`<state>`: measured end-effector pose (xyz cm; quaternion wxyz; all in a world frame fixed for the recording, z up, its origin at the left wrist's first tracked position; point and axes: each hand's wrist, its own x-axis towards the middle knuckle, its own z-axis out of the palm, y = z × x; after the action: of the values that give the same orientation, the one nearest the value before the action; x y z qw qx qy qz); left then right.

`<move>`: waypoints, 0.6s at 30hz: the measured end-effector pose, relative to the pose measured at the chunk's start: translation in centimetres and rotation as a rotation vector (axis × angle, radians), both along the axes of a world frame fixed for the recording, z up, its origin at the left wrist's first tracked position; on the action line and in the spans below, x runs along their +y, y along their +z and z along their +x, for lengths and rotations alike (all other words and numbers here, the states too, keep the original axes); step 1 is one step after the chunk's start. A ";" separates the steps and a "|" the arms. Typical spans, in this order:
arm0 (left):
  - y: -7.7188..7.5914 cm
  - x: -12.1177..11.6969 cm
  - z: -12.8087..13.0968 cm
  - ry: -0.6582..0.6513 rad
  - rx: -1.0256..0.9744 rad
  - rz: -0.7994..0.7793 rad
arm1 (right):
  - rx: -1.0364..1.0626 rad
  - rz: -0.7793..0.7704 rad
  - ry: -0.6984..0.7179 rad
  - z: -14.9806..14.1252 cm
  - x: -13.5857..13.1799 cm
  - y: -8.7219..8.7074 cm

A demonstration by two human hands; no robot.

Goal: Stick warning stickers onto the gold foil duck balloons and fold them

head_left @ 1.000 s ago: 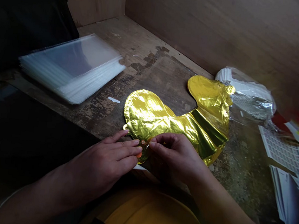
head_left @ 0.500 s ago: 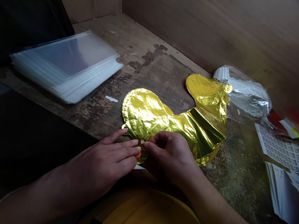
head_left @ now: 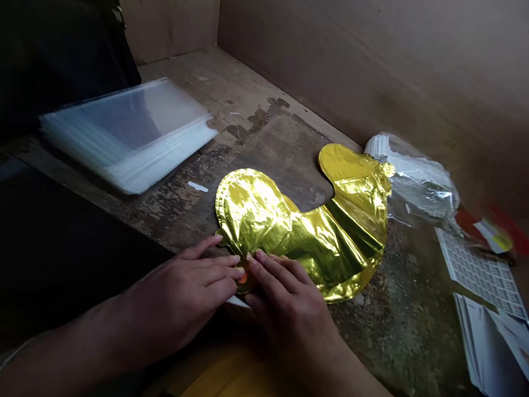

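Foil balloon (head_left: 298, 233): gold, flat on bench (head_left: 260, 142).
L hand (head_left: 180, 296): fingers extended, pressing balloon's neck, unclenched.
R hand (head_left: 286, 307): same, just beside L.

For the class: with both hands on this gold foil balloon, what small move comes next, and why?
Probably the right hand should slide along the gold foil balloon toward its far end, pressing it flatter: creases cross the foil, and the left hand rests on the near end.

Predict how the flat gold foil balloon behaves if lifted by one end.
The foil balloon will probably flop, since it lies creased and flat on the bench. It looks light for its size, being thin film. Its glossy surface may slip.
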<state>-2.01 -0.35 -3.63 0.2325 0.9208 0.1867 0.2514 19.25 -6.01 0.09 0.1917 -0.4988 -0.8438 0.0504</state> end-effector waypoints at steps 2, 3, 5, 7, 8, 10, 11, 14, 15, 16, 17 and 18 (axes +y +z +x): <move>0.6 -0.2 -0.3 0.024 0.002 -0.033 | -0.015 -0.035 -0.011 -0.2 -0.2 -0.2; 0.8 -0.4 -0.5 0.042 0.003 -0.045 | -0.018 -0.041 -0.014 -0.2 -0.3 -0.3; 1.1 -0.7 -0.9 0.081 0.014 -0.053 | -0.034 -0.027 -0.003 -0.4 -0.2 -0.4; 1.1 -0.9 -1.2 0.111 0.020 -0.044 | -0.070 -0.018 0.001 -0.5 -0.2 -0.5; 1.1 -0.9 -1.3 0.120 0.020 -0.040 | -0.087 -0.022 -0.001 -0.5 -0.1 -0.5; 1.1 -0.9 -1.4 0.131 0.011 -0.039 | -0.069 -0.055 -0.027 -0.4 0.0 -0.3; 1.1 -0.9 -1.3 0.135 0.007 -0.041 | -0.020 -0.081 -0.053 -0.3 0.1 -0.1; 1.5 -0.8 -1.2 0.149 0.010 -0.056 | 0.211 -0.216 -0.178 0.2 0.9 0.3; 1.7 -0.8 -1.1 0.158 0.017 -0.060 | 0.292 -0.282 -0.236 0.5 1.3 0.4; 1.9 -0.8 -1.0 0.170 0.027 -0.062 | 0.369 -0.353 -0.294 0.7 1.7 0.4; 2.1 -0.8 -0.9 0.180 0.037 -0.063 | 0.444 -0.426 -0.344 0.9 2.0 0.3; 2.3 -0.9 -0.8 0.189 0.045 -0.062 | 0.514 -0.498 -0.382 1.1 2.3 0.2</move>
<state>-2.78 -1.22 -1.36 0.2319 0.8969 0.2855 0.2456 20.34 -3.70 0.34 0.2757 -0.6490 -0.6223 0.3398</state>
